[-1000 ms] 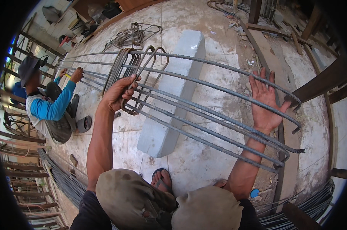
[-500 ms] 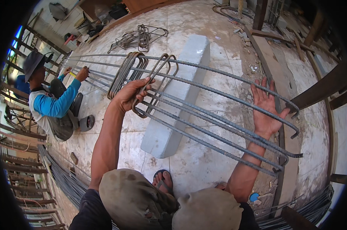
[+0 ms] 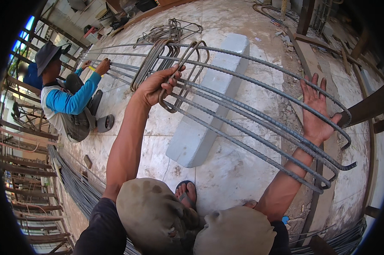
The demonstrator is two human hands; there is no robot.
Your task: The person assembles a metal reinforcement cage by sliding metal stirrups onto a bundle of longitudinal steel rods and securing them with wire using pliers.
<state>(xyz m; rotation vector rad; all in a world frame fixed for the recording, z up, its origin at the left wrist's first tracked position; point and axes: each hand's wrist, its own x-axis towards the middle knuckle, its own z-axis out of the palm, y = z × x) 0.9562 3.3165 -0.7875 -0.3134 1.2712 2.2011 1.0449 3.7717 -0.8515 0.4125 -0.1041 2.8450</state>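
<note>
Left hand [image 3: 158, 87] clenched around a bent steel tie [image 3: 187, 76], one of a cluster of ties [image 3: 158, 59] threaded over the long ribbed bars [image 3: 251, 123]. Fingers hooked through the loop, thumb side toward the bars. Right hand [image 3: 316, 111] released, palm spread flat, fingers splayed, set against the far end of the bars near their hooked tips [image 3: 343, 165]; contact likely, though not certain from this angle.

Bars spanning from the far left, where a second person's hands [image 3: 99, 66] grip them, across a pale concrete block [image 3: 209, 110] lying on the tiled floor [image 3: 243, 178], to the right edge. Sandalled foot [image 3: 185, 193] directly below the span, beside the block.

Risks, judged from this arrangement:
- Pinched fingers, if the tie jams on a rib and the bars close together under a pull.
- Scraped or punctured palm, if the bundle shifts lengthwise and the hooked tips swing toward the open right hand.
- Struck toes, if the bars roll off the block.
- Sudden jerk through the whole bundle, if the other person moves the far end unannounced.
</note>
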